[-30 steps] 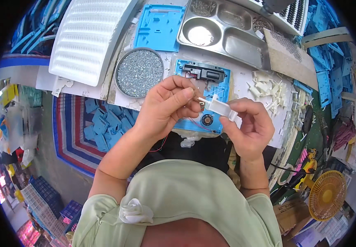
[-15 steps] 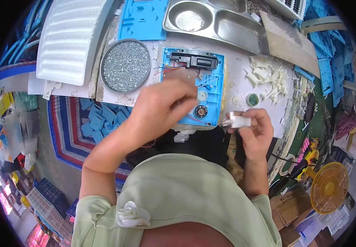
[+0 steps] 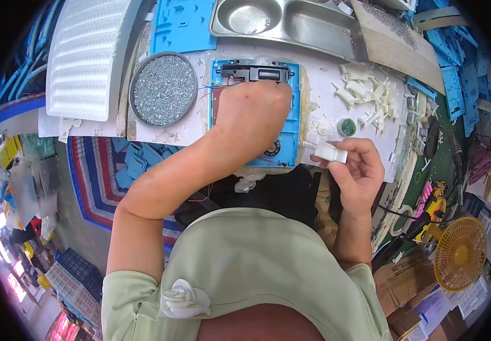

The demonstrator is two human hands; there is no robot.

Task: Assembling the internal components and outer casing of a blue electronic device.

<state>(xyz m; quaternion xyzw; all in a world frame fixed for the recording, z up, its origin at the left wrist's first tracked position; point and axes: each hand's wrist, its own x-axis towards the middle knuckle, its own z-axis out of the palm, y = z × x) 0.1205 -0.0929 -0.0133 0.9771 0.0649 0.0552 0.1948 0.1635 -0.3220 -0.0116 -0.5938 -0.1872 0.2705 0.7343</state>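
Note:
A blue plastic housing lies in front of me, a black module with thin wires fixed along its far end. My left hand is over the housing, fingers curled and turned downward; what they pinch, if anything, is hidden beneath the hand. Part of a round black speaker shows below that hand. To the right of the housing's near corner, my right hand grips a small white plastic part between thumb and fingers.
On the left stands a round dish full of screws. White plastic pieces are heaped right of the housing, near a small green round container. A steel compartment tray sits at the back, beside a blue panel.
My left hand has moved farther away and right over the housing, now covering its middle. My right hand, still holding the white part, has shifted slightly upward. The whole view has shifted a little.

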